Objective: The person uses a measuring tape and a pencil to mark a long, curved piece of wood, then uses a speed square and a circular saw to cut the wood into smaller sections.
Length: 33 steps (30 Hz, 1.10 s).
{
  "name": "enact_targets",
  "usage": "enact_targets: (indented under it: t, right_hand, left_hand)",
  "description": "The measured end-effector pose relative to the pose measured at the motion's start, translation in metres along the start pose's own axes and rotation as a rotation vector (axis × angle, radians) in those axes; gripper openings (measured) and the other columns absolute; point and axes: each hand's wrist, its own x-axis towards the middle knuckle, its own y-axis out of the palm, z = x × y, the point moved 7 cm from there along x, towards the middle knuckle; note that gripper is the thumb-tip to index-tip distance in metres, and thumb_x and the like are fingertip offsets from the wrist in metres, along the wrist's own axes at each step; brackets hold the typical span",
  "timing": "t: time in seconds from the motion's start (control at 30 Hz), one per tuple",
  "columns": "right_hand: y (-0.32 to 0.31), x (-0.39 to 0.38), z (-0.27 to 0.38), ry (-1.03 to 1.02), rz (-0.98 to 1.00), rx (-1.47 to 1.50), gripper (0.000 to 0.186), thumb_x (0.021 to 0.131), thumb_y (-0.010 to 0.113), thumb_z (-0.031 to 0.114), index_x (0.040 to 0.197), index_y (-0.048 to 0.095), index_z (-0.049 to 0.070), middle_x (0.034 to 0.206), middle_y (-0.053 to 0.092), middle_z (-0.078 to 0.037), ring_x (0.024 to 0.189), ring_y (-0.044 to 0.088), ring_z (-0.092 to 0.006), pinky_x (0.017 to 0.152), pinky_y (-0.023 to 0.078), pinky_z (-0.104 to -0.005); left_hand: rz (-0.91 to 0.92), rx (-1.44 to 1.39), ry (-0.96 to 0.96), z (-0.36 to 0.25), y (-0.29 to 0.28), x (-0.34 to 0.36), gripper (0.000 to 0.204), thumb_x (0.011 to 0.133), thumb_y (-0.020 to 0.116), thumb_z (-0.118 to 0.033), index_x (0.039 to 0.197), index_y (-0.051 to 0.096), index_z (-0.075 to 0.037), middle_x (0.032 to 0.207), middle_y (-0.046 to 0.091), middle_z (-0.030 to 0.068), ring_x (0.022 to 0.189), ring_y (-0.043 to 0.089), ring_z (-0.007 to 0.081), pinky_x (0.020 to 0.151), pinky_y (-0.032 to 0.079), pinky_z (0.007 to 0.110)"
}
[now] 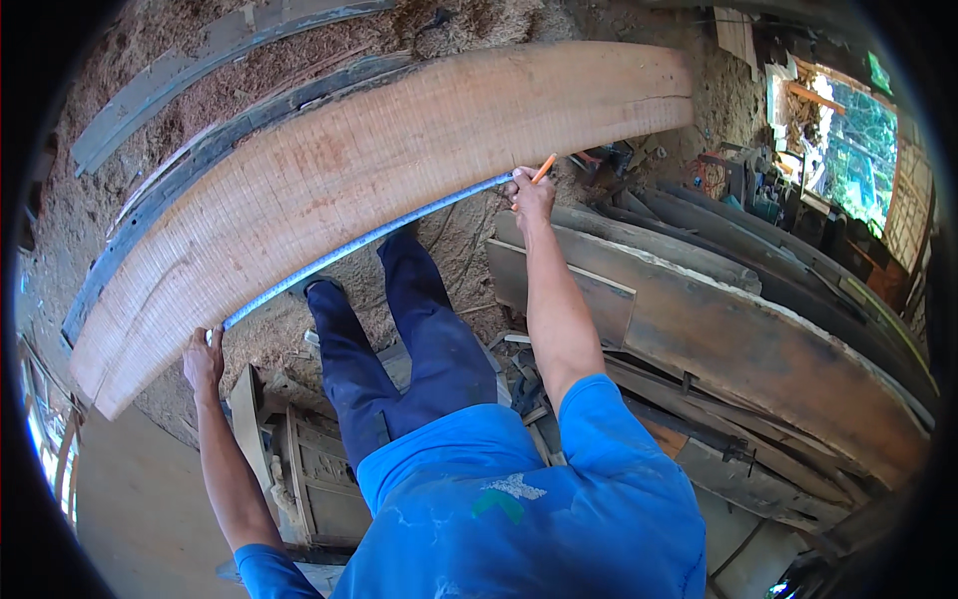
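Note:
A long pale board (399, 120) with sawn marks lies across the view, its ends bowed by the lens. A blue tape measure (364, 240) is stretched along its near edge. My left hand (204, 354) is closed on the tape at the board's near edge, toward the left. My right hand (531, 192) is closed on the tape's other part and an orange pencil (543, 169), right of the middle, at the same edge. My legs in dark blue trousers show below the board.
Weathered planks (230, 55) lie beyond the board on ground strewn with shavings (474, 20). Large stained boards (728, 339) are stacked at the right, below a bright window opening (858, 150). Wood pieces (289, 459) and a brown sheet (140, 499) lie at the lower left.

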Motion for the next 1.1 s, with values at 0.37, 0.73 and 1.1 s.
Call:
enact_targets:
  t: [0.37, 0.73, 1.1]
  right_hand:
    - [-0.012, 0.022, -0.005, 0.049, 0.028, -0.271, 0.010, 0.094, 0.065, 0.010, 0.102, 0.063, 0.005, 0.066, 0.055, 0.001, 0.047, 0.046, -0.0060, 0.037, 0.034, -0.0208]
    - [-0.009, 0.027, 0.009, 0.054, 0.057, -0.409, 0.017, 0.097, 0.062, 0.011, 0.111, 0.063, 0.002, 0.067, 0.056, 0.000, 0.048, 0.046, -0.0062, 0.038, 0.036, -0.0204]
    - [-0.002, 0.025, 0.009, 0.047, 0.011, -0.441, 0.020, 0.098, 0.058, 0.008, 0.116, 0.058, -0.002, 0.075, 0.059, -0.004, 0.055, 0.053, -0.0084, 0.041, 0.039, -0.0205]
  left_hand:
    - [0.052, 0.033, -0.213, 0.014, -0.019, 0.012, 0.056, 0.088, 0.061, -0.061, 0.109, 0.070, -0.010, 0.108, 0.071, 0.0176, 0.105, 0.067, 0.0384, 0.087, 0.053, 0.051]
    - [-0.041, 0.106, -0.250, 0.129, -0.013, 0.023, 0.061, 0.087, 0.058, -0.066, 0.110, 0.071, -0.010, 0.113, 0.070, 0.0151, 0.113, 0.062, 0.0365, 0.087, 0.053, 0.051]
    - [-0.032, 0.003, -0.307, 0.149, -0.009, 0.023, 0.067, 0.084, 0.059, -0.070, 0.110, 0.071, -0.010, 0.114, 0.070, 0.0143, 0.115, 0.061, 0.0368, 0.089, 0.051, 0.052]
